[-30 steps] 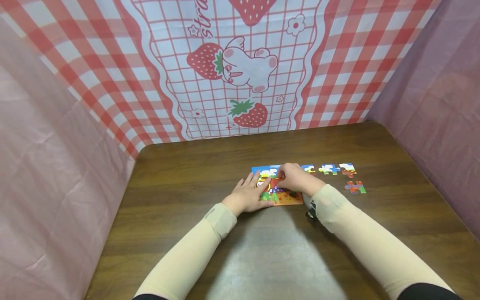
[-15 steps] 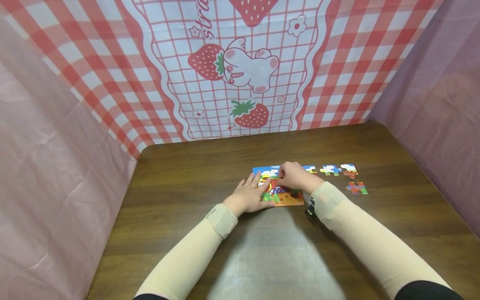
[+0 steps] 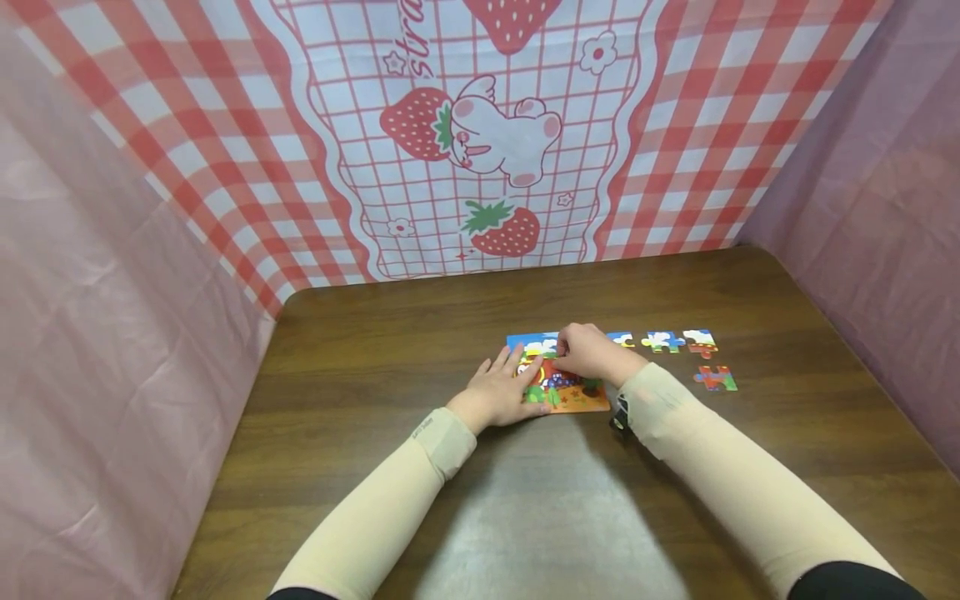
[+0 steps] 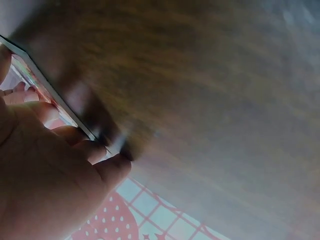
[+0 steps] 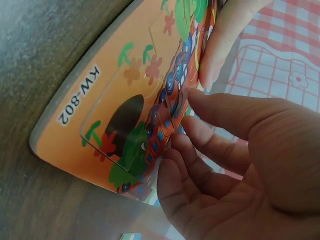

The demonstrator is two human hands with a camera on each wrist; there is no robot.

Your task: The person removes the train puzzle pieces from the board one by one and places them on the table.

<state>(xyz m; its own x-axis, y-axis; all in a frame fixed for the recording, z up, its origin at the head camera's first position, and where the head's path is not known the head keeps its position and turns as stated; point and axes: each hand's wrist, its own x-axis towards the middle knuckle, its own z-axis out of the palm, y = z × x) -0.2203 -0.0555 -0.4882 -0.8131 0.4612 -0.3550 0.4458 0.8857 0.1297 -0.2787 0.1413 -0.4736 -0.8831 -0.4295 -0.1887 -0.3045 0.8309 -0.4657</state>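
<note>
A brightly printed jigsaw puzzle board (image 3: 583,406) lies on the table under both hands. My left hand (image 3: 495,396) rests on its left part with the fingers spread. In the left wrist view the left hand (image 4: 55,160) lies along the board's edge. Over the board's middle, my right hand (image 3: 592,354) is bent down with curled fingers. The right wrist view has the right hand (image 5: 225,155) pinching a red puzzle piece (image 5: 174,111) between thumb and fingertips, at the printed red train. That piece is partly hidden by the fingers and looks slightly raised from the board.
To the right of the board lie loose puzzle pieces: a blue and white one (image 3: 662,341), a white and red one (image 3: 701,342) and a red and green one (image 3: 717,377). Another piece (image 3: 621,339) shows partly behind the right hand. A checked strawberry cloth (image 3: 480,167) hangs behind the table.
Both hands stay almost where they were on the board. The right fingertips sit very slightly further left. The head view has shifted a little.
</note>
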